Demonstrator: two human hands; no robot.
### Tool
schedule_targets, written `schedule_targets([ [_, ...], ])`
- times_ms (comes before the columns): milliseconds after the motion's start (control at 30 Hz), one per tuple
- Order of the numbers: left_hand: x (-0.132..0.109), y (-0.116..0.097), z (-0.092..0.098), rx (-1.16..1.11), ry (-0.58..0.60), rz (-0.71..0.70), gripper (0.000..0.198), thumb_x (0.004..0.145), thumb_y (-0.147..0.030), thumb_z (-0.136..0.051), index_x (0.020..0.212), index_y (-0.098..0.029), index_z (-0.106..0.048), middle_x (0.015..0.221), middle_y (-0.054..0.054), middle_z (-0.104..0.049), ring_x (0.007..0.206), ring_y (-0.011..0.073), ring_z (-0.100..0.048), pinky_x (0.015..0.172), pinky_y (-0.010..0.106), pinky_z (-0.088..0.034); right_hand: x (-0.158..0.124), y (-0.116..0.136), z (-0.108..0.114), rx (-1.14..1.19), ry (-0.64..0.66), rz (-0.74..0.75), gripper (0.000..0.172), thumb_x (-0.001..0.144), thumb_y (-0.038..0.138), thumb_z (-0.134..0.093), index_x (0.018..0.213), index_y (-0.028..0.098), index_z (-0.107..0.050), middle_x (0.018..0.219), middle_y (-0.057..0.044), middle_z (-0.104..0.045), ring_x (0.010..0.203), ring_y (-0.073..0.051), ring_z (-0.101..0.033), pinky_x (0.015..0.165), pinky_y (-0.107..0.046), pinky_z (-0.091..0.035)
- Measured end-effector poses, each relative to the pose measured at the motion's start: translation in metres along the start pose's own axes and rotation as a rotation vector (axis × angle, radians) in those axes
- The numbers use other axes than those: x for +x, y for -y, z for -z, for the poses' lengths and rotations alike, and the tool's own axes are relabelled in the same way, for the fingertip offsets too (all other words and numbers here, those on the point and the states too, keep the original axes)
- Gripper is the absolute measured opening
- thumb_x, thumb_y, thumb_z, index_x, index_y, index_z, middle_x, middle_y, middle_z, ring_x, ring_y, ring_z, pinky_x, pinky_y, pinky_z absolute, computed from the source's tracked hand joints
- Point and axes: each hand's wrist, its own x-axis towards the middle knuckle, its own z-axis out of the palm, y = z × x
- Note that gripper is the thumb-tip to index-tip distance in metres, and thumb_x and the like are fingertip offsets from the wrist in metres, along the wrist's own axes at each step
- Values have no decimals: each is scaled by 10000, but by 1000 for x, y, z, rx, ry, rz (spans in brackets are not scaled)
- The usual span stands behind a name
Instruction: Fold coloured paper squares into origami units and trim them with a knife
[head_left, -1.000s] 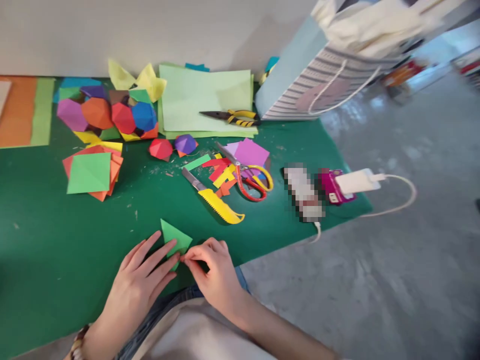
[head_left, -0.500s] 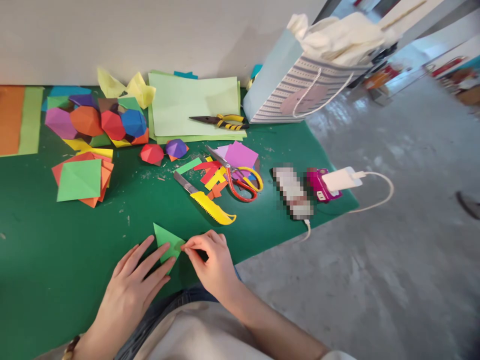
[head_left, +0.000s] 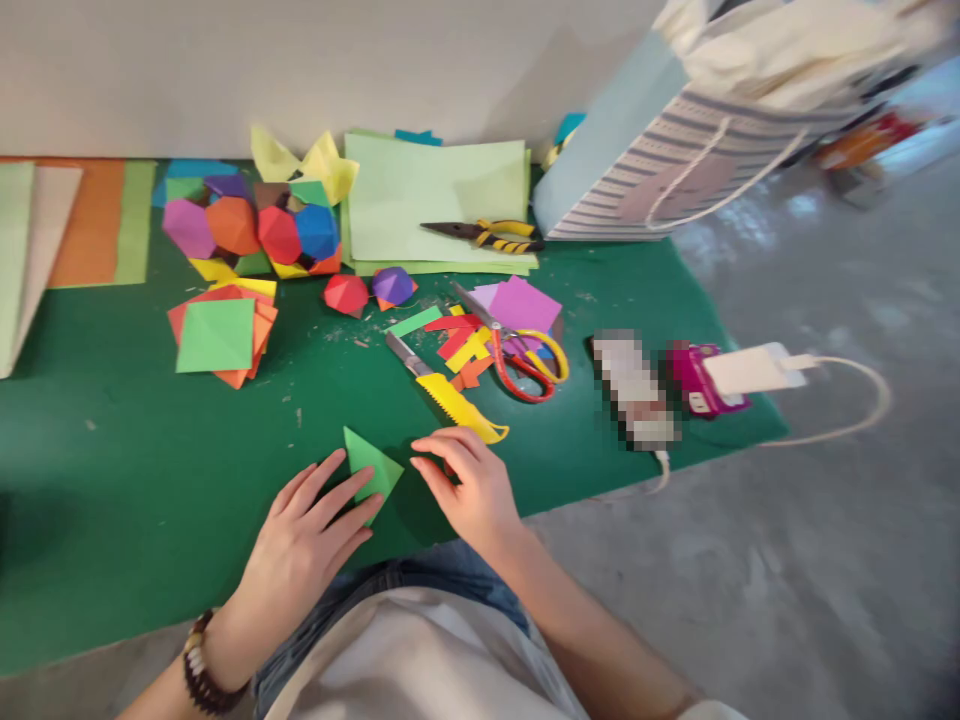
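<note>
A folded green paper triangle lies on the green cutting mat, its tip pointing away from me. My left hand rests on its lower left edge, with the fingers pressing the paper to the mat. My right hand hovers just to the right, fingers curled and apart from the paper. Beyond that hand lies a yellow utility knife, its blade towards the far left. The part of the triangle under my left fingers is hidden.
Red-handled scissors lie among cut paper strips. Further back are origami polyhedra, pliers on green paper sheets, and a striped paper bag. A charger sits at the mat's right edge, above a concrete floor.
My right hand has let go of the green triangle and moved right, away from it. My left hand stays on the paper. The whole view has shifted slightly.
</note>
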Motion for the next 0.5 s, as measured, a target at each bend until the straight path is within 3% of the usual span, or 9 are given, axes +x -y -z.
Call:
schedule_targets([
  [333, -3, -6, 4, -37, 85, 49, 331, 953, -290, -558, 1277, -246, -607, 1330, 18, -640, 1358, 276, -455, 1073, 484, -434, 0, -5, -7, -138, 118, 288, 158, 944, 163, -545, 850, 183, -671, 741, -28, -639, 655, -130, -625, 599, -257, -452],
  [500, -4, -7, 4, -35, 100, 44, 338, 964, -155, -481, 1267, -222, -616, 1355, 4, -623, 1361, 270, -449, 1088, 465, -421, -6, 1, -5, -166, 163, 378, 204, 944, 142, -543, 768, 190, -633, 690, -6, -624, 596, -112, -576, 577, -260, -410],
])
